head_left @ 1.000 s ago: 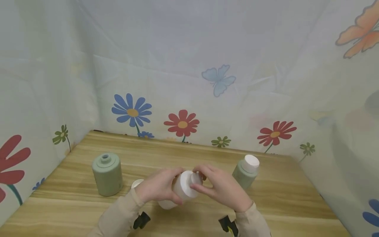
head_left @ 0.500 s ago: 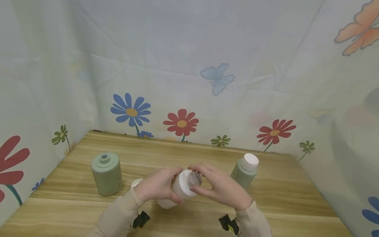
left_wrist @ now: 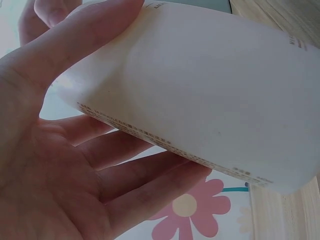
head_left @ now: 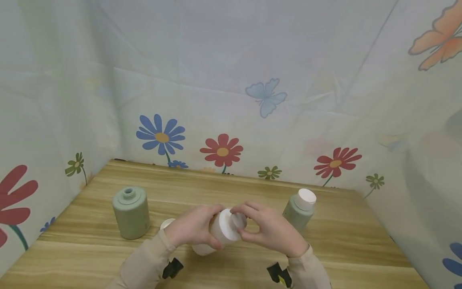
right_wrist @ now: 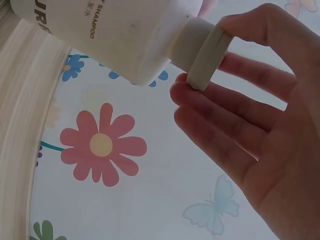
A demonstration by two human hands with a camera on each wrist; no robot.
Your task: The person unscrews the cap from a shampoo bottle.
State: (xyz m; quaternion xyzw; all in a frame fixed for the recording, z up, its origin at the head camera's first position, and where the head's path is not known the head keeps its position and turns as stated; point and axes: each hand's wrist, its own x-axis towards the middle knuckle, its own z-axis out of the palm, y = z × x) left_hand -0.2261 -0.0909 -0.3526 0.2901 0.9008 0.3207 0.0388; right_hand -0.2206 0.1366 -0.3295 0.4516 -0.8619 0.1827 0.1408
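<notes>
A white bottle point(head_left: 221, 229), labelled SHAMPOO in the right wrist view, is tilted above the table, its neck end towards the right. My left hand point(head_left: 195, 226) grips its body, thumb on one side and fingers on the other, as the left wrist view shows on the bottle's side point(left_wrist: 215, 95). With thumb and fingertips my right hand point(head_left: 270, 228) pinches a pale disc-shaped piece point(right_wrist: 209, 59) at the neck. Whether that piece is seated on the neck or loose, I cannot tell.
A green bottle with an uncapped neck point(head_left: 131, 214) stands at the left. Right of my hands is a green bottle with a white cap point(head_left: 299, 208). A round white item point(head_left: 166, 223) lies partly hidden behind my left wrist. Flowered cloth point(head_left: 223, 100) hangs behind the wooden table point(head_left: 180, 184).
The fingers and thumb of my right hand have shifted slightly around the piece at the neck. My left hand keeps its grip, and the bottle has barely moved.
</notes>
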